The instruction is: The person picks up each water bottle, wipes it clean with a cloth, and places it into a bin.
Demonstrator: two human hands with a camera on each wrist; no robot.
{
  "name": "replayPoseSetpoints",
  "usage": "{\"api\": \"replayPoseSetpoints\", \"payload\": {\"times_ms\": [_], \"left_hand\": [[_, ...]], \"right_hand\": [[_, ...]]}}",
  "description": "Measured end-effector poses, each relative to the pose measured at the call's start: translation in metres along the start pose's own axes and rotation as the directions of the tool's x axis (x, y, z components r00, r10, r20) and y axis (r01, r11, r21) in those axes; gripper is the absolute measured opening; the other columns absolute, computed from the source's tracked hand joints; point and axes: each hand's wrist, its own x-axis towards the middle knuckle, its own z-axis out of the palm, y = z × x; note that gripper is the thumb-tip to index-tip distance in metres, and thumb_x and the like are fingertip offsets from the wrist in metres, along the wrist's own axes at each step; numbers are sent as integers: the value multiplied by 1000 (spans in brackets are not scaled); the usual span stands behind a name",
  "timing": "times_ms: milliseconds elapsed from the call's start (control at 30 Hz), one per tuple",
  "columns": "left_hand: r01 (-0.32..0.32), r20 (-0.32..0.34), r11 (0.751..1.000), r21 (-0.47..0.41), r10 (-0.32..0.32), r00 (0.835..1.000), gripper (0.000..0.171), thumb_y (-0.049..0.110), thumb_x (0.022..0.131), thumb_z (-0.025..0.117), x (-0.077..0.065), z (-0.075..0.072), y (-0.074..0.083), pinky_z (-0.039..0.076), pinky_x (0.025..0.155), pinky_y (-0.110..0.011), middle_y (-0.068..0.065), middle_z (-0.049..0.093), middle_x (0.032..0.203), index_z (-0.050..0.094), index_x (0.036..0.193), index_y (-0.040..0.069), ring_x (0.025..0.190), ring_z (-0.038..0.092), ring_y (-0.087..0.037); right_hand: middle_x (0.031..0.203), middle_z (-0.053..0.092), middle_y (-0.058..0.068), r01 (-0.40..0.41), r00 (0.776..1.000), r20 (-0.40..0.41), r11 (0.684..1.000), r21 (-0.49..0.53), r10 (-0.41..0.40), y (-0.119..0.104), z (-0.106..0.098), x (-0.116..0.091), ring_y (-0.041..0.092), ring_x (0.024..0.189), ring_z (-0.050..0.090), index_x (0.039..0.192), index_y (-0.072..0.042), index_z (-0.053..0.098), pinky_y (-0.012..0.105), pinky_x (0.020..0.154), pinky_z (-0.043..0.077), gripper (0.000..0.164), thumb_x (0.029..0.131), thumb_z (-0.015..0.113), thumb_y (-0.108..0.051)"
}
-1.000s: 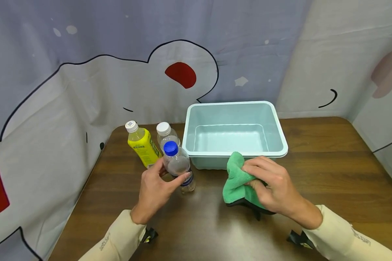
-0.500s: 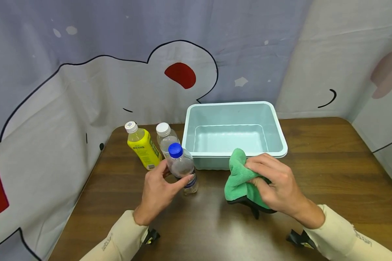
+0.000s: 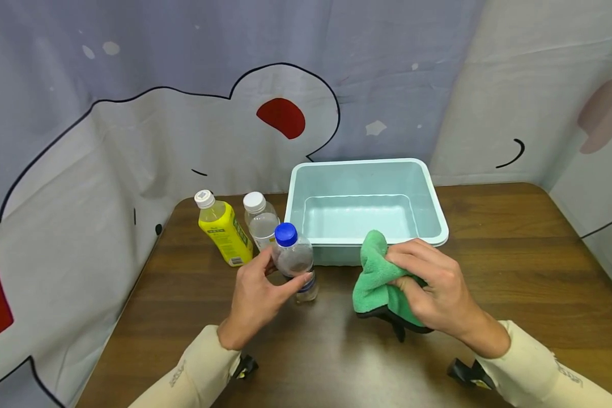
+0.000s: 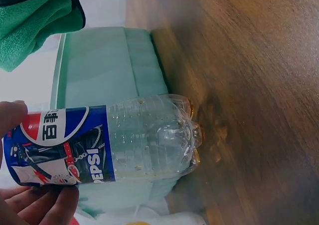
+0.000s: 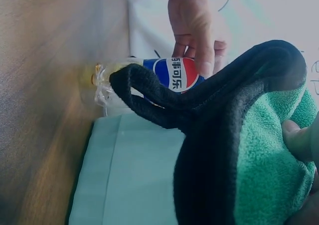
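Green cloth sits pinched in the grip of the right hand, just before the tub. Nearer the left edge of the counter, the left hand clamps its grip round the label of the bottle, blue cap above, clear base below.

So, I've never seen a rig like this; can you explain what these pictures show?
There's no machine, just a person's two bare hands. The wide view comes from a camera worn on the head, the others from the left and right wrists. The fingers of the left hand hold a blue-capped Pepsi bottle; those of the right hand grip a green cloth edged in black. On the wooden table are a pale green plastic tub, a white-capped clear bottle and a yellow-labelled bottle.
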Motion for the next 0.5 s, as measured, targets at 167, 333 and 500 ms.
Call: {"api": "replayPoseSetpoints", "payload": {"times_ms": [167,333,500], "left_hand": [[-19,-8,1000,-7,19,1000,56,32,68,91,1,3,1,60,84,-31,-3,73,108,64,113,12,95,71,-12],[-38,-5,999,-33,38,999,57,32,68,91,2,5,1,60,81,-29,-1,73,108,64,115,13,94,71,-10],[-39,6,998,-51,39,999,58,32,69,91,2,8,3,60,81,-28,-1,73,109,64,117,14,94,71,-8]], "right_hand": [[91,69,12,1,1000,-9,1000,11,-1,0,-2,0,15,86,61,93,2,73,15,87,48,33,66,61,18],[91,69,13,8,1000,-19,1000,21,-8,0,-3,1,16,87,61,92,3,73,15,88,48,33,66,62,19],[90,68,14,15,999,-29,999,30,-14,-1,-4,2,15,86,60,92,4,73,15,86,48,32,65,61,19]]}}
